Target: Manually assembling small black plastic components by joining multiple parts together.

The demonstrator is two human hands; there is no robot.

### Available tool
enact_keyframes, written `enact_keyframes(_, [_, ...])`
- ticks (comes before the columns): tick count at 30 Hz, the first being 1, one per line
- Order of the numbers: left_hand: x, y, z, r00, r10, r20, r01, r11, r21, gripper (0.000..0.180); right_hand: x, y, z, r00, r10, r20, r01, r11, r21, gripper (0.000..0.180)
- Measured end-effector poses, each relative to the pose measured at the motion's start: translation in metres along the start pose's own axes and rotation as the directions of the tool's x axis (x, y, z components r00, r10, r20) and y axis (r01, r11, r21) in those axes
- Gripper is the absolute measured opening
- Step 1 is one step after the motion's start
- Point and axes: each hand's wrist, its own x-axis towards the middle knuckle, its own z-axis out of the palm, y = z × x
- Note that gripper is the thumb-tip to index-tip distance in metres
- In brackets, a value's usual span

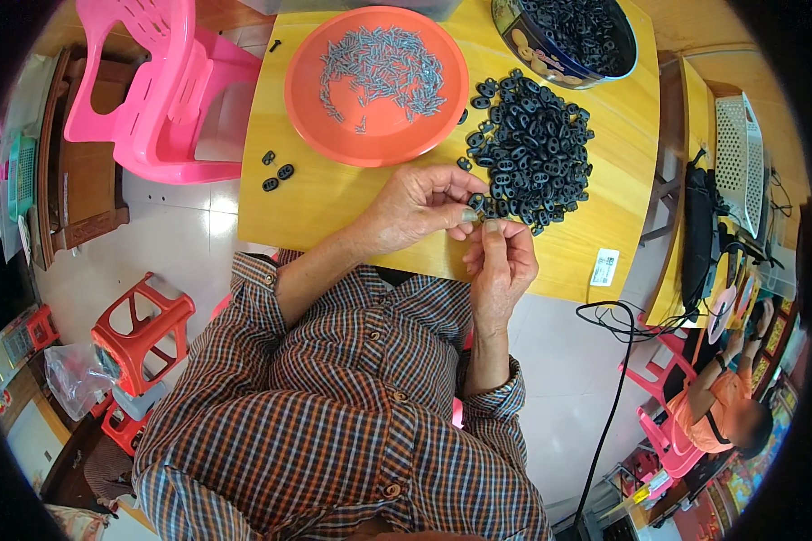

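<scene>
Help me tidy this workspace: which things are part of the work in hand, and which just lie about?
In use: left hand, right hand, black parts pile, orange plate of small screws, tin.

Lying about: pink chair, red stool, black cable.

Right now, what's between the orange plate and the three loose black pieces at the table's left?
Only bare yellow tabletop in the head view. The three black pieces sit just left of the orange plate, clear of its rim.

Black parts, grey screws, orange plate, yellow table

Beyond the hands, black plastic pieces are showing against the yellow table; grey screws are lying on an orange plate; checked brown-and-blue sleeves are trailing behind.
</scene>
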Motion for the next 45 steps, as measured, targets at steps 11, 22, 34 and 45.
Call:
enact_keyframes(11, [-0.0007, -0.0043, -0.0022, 0.999, 0.016, 0.052, -0.018, 1.0, 0.022, 0.029, -0.0007, -0.003, 0.0005, 1.0, -0.014, 0.019, 0.015, 0.999, -0.046, 0.014])
enact_keyframes(22, [-0.0013, -0.006, -0.004, 0.995, 0.024, 0.097, -0.031, 0.998, 0.063, 0.03, -0.0007, -0.0041, -0.0009, 0.999, 0.015, 0.039, -0.012, 0.997, -0.071, 0.015])
enact_keyframes(34, [-0.001, -0.0059, -0.0043, 0.995, 0.03, 0.1, -0.038, 0.996, 0.075, 0.03, 0.0006, -0.0069, -0.0002, 0.999, 0.035, 0.038, -0.032, 0.998, -0.063, 0.013])
enact_keyframes(45, [-0.0014, -0.0018, -0.0041, 0.993, 0.018, 0.117, -0.027, 0.997, 0.074, 0.029, 0.0042, -0.0067, -0.0032, 0.995, 0.056, 0.08, -0.052, 0.997, -0.051, 0.013])
